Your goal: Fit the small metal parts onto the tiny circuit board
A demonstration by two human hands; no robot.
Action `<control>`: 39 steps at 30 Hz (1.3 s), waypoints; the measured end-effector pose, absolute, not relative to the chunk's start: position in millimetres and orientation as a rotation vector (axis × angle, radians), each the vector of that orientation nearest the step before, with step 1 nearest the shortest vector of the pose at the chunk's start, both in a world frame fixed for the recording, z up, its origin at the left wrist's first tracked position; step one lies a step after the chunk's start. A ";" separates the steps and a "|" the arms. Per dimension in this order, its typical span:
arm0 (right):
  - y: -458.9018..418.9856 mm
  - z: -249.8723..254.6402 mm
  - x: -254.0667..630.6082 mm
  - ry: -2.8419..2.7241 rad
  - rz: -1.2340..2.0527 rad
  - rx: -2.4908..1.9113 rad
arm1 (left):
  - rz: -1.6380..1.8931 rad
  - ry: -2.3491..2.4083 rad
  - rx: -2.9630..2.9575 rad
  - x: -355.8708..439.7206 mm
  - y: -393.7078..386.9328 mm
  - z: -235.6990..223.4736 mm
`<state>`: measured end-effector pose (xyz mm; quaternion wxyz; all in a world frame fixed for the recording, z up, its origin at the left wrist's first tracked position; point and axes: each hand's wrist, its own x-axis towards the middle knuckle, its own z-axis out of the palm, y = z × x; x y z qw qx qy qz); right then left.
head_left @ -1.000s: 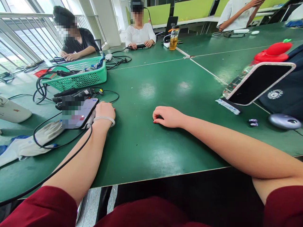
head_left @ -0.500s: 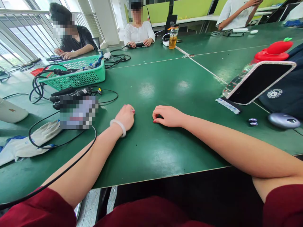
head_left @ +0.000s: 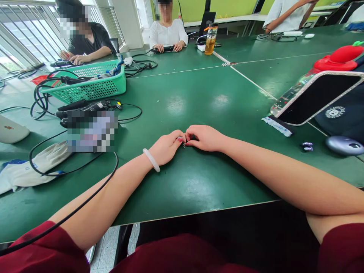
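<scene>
My left hand (head_left: 166,147), with a pale bangle (head_left: 151,159) at the wrist, is closed and meets my right hand over the table's middle. Between the fingertips shows a small shiny metallic piece (head_left: 184,144), too small to name. My right hand (head_left: 206,138) is curled, its thumb and fingers pinched toward that same spot; what they hold is hidden. To the left of my hands lies a phone (head_left: 104,131), partly blurred out, beside a white work glove with blue parts (head_left: 42,165).
A green basket (head_left: 93,88) with cables and tools stands at the left. A black cable (head_left: 82,201) crosses my left forearm. At right are a propped phone (head_left: 318,98), a red-topped bottle (head_left: 335,60) and a mouse (head_left: 344,145). Several people sit around the green table (head_left: 170,189).
My left hand has moved right, from beside the phone to my right hand, and its fingers have closed on a small shiny piece. My right hand has stayed nearly in place.
</scene>
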<state>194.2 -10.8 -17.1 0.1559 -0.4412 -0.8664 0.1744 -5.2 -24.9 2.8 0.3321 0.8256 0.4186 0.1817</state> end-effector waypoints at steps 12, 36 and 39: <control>-15.1 -19.4 195.2 -2.505 0.470 -1.173 | 0.757 1.189 2.051 -12.5 -5.9 -14.3; -21.3 -21.9 186.3 -2.295 0.311 -1.139 | 0.794 1.046 1.880 -8.1 -11.6 -12.1; -21.9 -22.1 186.0 -2.292 0.296 -1.138 | 0.782 1.007 1.773 -7.5 -10.9 -12.4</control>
